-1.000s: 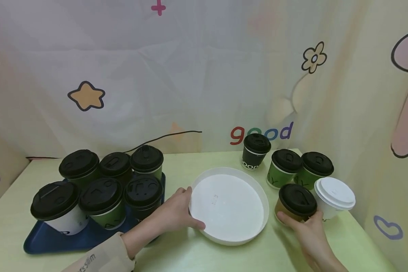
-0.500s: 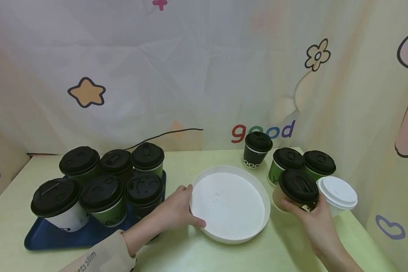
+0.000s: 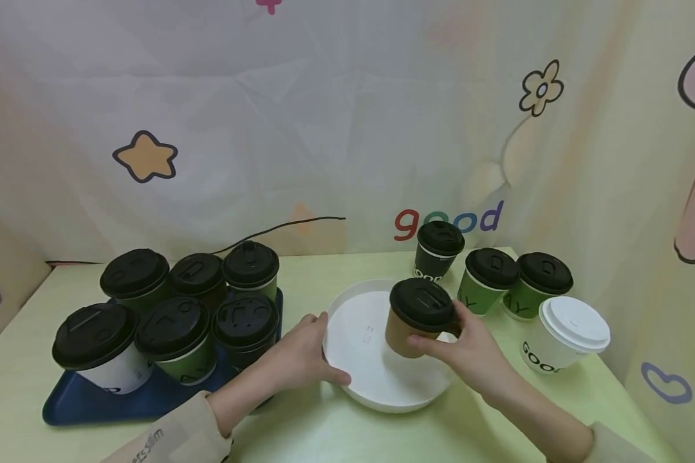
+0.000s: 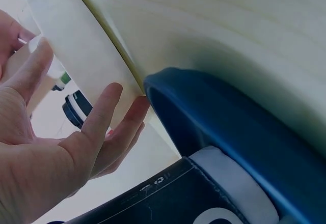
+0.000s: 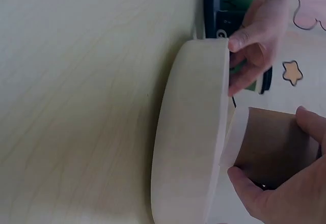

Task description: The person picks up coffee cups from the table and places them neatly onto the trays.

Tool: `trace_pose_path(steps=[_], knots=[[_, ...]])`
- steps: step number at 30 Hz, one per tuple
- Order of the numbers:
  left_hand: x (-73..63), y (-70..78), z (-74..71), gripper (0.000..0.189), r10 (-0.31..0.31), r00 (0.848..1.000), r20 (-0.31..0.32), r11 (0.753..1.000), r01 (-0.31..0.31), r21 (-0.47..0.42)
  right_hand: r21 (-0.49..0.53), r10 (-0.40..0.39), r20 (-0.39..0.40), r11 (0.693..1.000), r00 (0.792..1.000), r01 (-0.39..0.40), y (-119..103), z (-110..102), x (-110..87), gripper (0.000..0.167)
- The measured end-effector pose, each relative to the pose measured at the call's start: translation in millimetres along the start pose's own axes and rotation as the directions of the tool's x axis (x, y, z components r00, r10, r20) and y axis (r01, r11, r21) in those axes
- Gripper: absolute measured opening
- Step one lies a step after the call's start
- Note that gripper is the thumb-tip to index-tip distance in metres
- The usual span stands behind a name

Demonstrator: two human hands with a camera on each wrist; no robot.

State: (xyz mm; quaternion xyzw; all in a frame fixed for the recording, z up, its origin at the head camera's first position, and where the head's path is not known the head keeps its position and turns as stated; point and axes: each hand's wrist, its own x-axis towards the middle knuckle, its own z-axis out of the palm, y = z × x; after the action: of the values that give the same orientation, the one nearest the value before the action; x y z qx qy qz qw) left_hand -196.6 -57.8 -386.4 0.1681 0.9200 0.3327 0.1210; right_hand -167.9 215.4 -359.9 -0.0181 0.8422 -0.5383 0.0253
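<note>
My right hand [image 3: 469,350] holds a brown paper coffee cup [image 3: 402,334] with a black lid, above the right part of a round white tray [image 3: 353,379]. In the right wrist view the brown cup [image 5: 270,142] sits between thumb and fingers, its base apart from the tray wall [image 5: 191,127]. My left hand [image 3: 304,357] touches the tray's left side with fingers and thumb spread. The left wrist view shows its fairly straight fingers [image 4: 104,109] against the outer wall.
A blue tray [image 3: 92,408] on the left bears several black-lidded cups. At the right stand a dark cup [image 3: 434,260], two green cups [image 3: 481,289] [image 3: 521,299] and a white-lidded cup [image 3: 556,341]. A patterned curtain [image 3: 324,128] hangs behind the table.
My right hand has lifted the brown cup from beside the white-lidded cup and carried it left over the white tray. The left hand has stayed at the tray's edge.
</note>
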Motion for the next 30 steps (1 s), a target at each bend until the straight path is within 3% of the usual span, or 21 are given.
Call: trace_pose_path(steps=[6,11,15,23,30], knots=[[-0.4,-6.0,-0.3,0.098,0.089,0.996,-0.027,0.995,-0.090,-0.043,-0.020,-0.039,0.084,0.999,0.996,0.041,-3.0,20.1,11.7,0.078],[1.4,-10.1,-0.8,0.082,0.195,0.979,-0.051,0.975,-0.200,-0.100,-0.033,-0.069,0.114,0.997,0.991,0.073,-5.3,32.7,19.8,0.076],[2.3,-10.9,-0.9,0.074,0.246,0.967,-0.059,0.958,-0.252,-0.140,-0.039,-0.076,0.147,0.996,0.986,0.083,-3.9,41.4,27.8,0.078],[3.0,-14.4,-0.3,0.070,0.260,0.964,-0.051,0.940,-0.265,-0.216,-0.098,-0.094,0.194,0.989,0.976,0.115,-5.9,55.6,43.7,0.076],[1.0,-17.3,-0.5,0.084,0.168,0.986,-0.001,0.937,-0.160,-0.311,-0.105,-0.084,0.207,0.989,0.975,0.107,-8.8,65.8,54.6,0.077]])
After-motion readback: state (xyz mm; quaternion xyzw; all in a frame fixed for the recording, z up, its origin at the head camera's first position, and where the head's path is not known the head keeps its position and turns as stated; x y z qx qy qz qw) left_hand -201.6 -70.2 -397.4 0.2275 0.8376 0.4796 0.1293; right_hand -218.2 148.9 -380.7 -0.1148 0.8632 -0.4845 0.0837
